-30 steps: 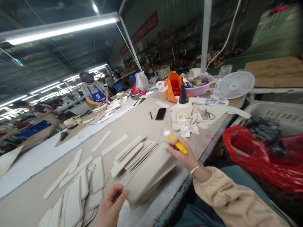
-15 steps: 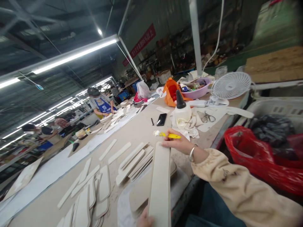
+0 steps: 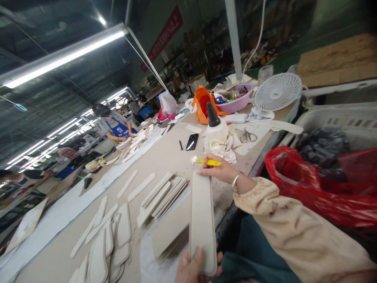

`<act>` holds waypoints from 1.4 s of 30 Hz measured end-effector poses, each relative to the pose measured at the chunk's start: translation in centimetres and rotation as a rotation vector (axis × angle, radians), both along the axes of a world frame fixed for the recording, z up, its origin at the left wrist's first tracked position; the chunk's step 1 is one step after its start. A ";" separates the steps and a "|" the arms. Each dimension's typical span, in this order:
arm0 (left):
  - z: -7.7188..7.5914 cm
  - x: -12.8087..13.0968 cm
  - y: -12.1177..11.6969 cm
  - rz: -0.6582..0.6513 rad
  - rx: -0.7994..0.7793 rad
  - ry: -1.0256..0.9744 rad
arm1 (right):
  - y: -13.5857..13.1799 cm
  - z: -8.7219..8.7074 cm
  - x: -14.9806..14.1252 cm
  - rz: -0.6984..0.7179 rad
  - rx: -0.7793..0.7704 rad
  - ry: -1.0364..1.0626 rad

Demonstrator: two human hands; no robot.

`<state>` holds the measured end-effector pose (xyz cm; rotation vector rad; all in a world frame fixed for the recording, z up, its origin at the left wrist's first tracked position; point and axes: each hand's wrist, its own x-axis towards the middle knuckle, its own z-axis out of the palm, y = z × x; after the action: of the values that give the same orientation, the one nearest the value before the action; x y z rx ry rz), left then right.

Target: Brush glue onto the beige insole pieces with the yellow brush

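My left hand [image 3: 192, 268] is closed around the near end of a long, pale, round-cornered strip [image 3: 202, 214], thumb on top and fingertips showing at its far edge. At the strip's other end, my right hand [image 3: 221, 170] pinches a yellow-handled brush [image 3: 213, 162] whose tip is coated white. Fingers of that same hand also touch the strip's far end. Under and left of the strip lies a stack of wider pale pieces [image 3: 169, 234]. Further left, several narrow strips [image 3: 163, 198] rest in a pile.
More loose pale strips [image 3: 101, 251] spread at front left. A white bottle with a black nozzle [image 3: 216, 131], a phone [image 3: 192, 142], scissors [image 3: 248, 136] and a fan [image 3: 277, 92] stand beyond. A red plastic bag [image 3: 294, 181] hangs at right. A co-worker [image 3: 116, 125] works across the table.
The strip's near end has come up into view, with my left hand now visibly gripping it. My right hand still holds the brush. The whole view has shifted slightly.
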<state>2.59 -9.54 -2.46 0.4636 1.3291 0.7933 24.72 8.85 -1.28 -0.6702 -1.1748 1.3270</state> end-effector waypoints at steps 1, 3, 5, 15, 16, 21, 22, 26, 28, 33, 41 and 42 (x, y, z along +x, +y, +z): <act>0.2 0.2 -0.1 0.000 0.013 0.000 | 0.0 0.0 0.0 -0.005 0.007 -0.006; 0.6 0.5 -0.4 -0.003 0.037 -0.001 | -0.1 0.0 0.1 -0.017 0.020 -0.021; 0.8 0.5 -0.7 -0.029 0.057 -0.023 | -0.1 -0.2 0.0 -0.031 0.033 -0.048; 1.3 -0.5 -1.6 -0.060 0.024 -0.231 | -0.3 -1.5 -0.9 -0.041 0.014 -0.020; 1.3 -0.6 -1.6 -0.052 0.016 -0.235 | -0.3 -1.6 -0.9 -0.047 0.015 -0.030; 0.8 -0.5 -2.1 -0.048 0.065 -0.145 | -0.5 -1.6 -1.0 -0.051 0.014 -0.054; 0.6 -0.5 -2.2 -0.048 0.070 -0.130 | -0.6 -1.5 -1.0 -0.040 0.007 -0.046; -0.1 -0.8 -2.4 -0.071 0.120 -0.101 | -1.3 -0.6 -1.2 0.038 0.001 -0.029; -0.2 -1.1 -2.1 -0.100 0.171 -0.092 | -1.9 -0.1 -1.6 0.066 0.021 -0.036; 0.5 -1.1 -0.5 -0.158 0.276 0.104 | -4.0 1.1 -3.2 0.131 0.065 -0.057; 0.9 -0.1 0.3 -0.158 0.326 0.167 | -5.7 1.1 -3.9 -0.033 0.231 -0.399; 0.9 0.0 0.1 -0.149 0.325 0.163 | -5.8 1.0 -3.9 -0.044 0.232 -0.408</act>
<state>2.56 -9.41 -1.54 0.8908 1.3017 0.8639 20.82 3.04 -0.25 -0.8130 -1.6040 1.0211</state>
